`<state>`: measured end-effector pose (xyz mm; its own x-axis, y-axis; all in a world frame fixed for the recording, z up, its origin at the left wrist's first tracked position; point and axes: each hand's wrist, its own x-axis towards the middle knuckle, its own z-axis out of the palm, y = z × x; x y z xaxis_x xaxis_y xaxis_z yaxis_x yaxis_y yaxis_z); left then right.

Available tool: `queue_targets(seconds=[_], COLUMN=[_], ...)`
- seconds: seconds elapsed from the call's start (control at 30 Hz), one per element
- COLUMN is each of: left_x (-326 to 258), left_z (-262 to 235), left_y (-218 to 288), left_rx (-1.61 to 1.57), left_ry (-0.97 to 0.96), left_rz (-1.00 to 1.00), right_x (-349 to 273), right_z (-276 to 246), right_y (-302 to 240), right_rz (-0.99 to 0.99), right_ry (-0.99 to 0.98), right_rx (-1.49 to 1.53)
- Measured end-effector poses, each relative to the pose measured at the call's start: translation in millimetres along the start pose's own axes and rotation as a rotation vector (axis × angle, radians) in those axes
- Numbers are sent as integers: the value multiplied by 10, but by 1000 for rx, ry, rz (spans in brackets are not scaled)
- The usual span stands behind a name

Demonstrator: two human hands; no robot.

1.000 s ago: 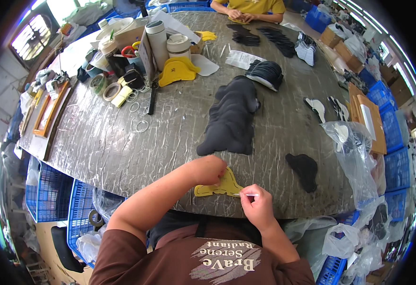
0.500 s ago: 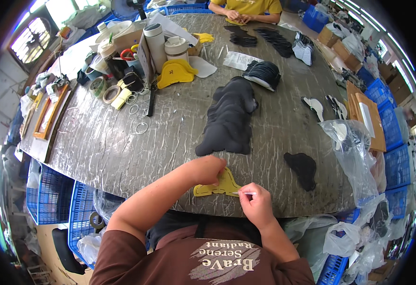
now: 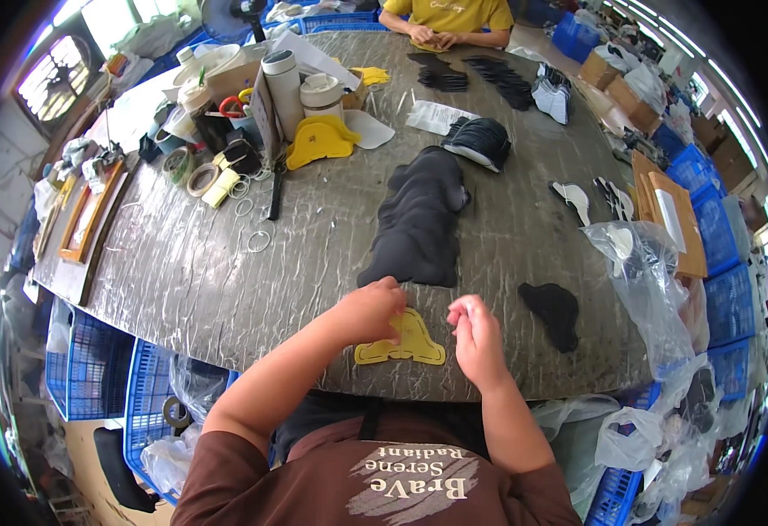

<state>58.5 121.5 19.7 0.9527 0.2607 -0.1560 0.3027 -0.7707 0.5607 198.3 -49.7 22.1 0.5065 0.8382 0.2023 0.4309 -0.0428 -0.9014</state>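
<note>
The flat yellow cut-out piece (image 3: 401, 344) lies at the near edge of the worktop (image 3: 191, 280), and it looks thin, light and bendy, so its edges seem the best place to grip. The left hand (image 3: 371, 309) presses its fingers down on it, and the right hand (image 3: 478, 337) hangs just beside it, fingers curled and holding nothing I can see.

yellow cutout (image 3: 406, 344): matt, foam-like; table (image 3: 191, 272): glossy wrinkled plastic film; black pieces (image 3: 419, 223): matt fabric

Yellow cut-out piece (image 3: 406, 344) lies flat at table's near edge.
</note>
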Motion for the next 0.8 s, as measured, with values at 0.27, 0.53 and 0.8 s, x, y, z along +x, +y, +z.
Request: queue_targets(seconds=[0.27, 0.53, 0.8], left_x=[-118, -321, -335], left_z=[59, 72, 68], left_y=[-321, -965, -939], left_rx=[-568, -1701, -1820], left_ry=[164, 211, 314], left_rz=[-158, 20, 72], right_x=[369, 332, 144], right_z=[134, 390, 253], right_y=[177, -44, -32], right_rz=[215, 29, 143], right_ry=[-225, -397, -271], right_rx=[-44, -586, -204])
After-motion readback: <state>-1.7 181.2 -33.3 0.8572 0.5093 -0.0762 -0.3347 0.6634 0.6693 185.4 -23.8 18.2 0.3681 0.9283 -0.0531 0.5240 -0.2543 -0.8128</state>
